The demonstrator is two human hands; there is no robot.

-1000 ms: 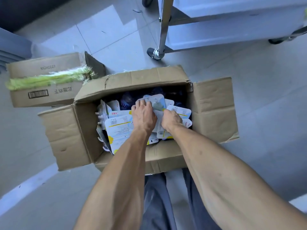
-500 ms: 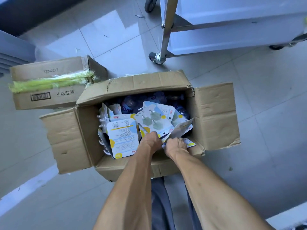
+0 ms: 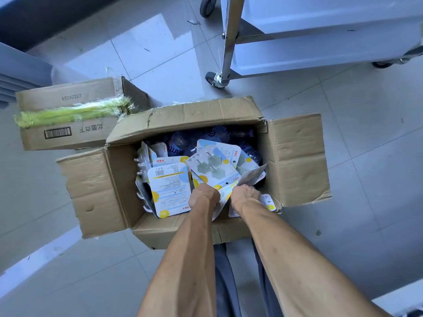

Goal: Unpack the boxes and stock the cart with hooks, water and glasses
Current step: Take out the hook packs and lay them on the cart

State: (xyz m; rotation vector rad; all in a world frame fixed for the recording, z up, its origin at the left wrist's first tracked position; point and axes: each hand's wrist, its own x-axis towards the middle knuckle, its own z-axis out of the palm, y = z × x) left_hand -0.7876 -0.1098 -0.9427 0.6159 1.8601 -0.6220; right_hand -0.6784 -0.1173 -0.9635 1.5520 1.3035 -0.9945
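An open cardboard box sits on the floor in front of me. Inside lie several carded hook packs, white with blue and yellow print, over water bottles at the far side. My left hand and my right hand are close together at the box's near edge. Both grip a fanned bundle of hook packs by its lower end, and the bundle tilts up out of the box. The fingers are hidden under the cards.
A second cardboard box wrapped with green plastic film lies to the left. The metal cart stands beyond, with a chrome leg and caster near the open box. Tiled floor surrounds everything.
Both hands drew back from the middle of the box to its near edge, gathering hook packs and lifting them into a tilted fan. In the last half second little moved.
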